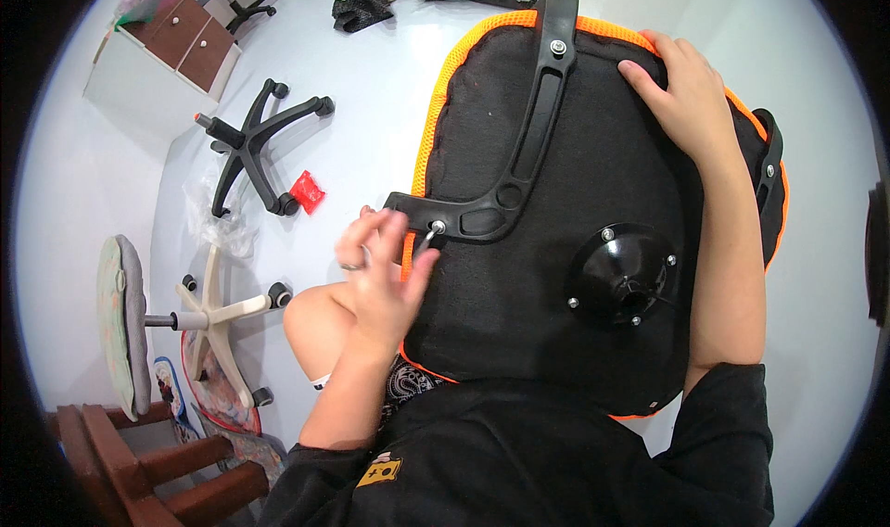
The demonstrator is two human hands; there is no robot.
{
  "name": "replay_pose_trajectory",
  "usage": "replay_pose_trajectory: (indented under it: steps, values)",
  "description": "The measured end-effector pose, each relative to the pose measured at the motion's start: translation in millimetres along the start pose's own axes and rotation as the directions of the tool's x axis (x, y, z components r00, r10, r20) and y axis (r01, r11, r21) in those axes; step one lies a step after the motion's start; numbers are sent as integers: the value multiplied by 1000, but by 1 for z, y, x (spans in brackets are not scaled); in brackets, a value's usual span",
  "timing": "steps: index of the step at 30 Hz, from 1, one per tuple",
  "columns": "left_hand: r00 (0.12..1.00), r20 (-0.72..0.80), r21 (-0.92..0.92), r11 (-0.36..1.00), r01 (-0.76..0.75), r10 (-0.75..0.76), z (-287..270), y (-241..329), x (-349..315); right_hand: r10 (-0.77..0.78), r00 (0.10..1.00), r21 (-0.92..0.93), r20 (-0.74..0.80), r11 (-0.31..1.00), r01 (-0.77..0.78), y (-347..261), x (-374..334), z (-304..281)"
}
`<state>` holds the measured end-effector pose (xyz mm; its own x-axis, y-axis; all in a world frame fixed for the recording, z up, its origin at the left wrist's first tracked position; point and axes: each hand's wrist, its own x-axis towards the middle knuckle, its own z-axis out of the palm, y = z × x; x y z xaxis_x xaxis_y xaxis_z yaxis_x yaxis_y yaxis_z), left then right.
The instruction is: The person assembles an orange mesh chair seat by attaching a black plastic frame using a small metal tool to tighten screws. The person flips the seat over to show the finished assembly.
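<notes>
I had the chair seat [593,249] turned underside up across my lap at the centre of the frame, so the black armrest bracket [519,147] and its bolts faced me. My right hand [686,91] lay open and flat over the seat's orange-trimmed far edge at the upper right, pressing it steady. My left hand [385,272] was closed around a small metal hex key [430,238], set at the bolt on the bracket's lower end, left of centre. On the floor at the upper left lay the black wheeled base [255,142], a red packet [307,191] just beside it.
</notes>
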<state>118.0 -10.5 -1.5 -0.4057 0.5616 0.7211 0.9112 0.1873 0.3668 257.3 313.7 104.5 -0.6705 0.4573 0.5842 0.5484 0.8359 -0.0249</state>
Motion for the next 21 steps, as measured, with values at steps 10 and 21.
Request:
replay_pose_trajectory:
  steps: [10, 21]
  values:
    - [984, 141, 65, 993, 100, -108, -11, 1, 39, 31, 999, -7, 22, 999, -31, -5, 1, -3]
    - [969, 238, 58, 995, -85, 69, 1, 45, 25, 10, 1000, -7, 15, 1000, -10, -4, 0, -2]
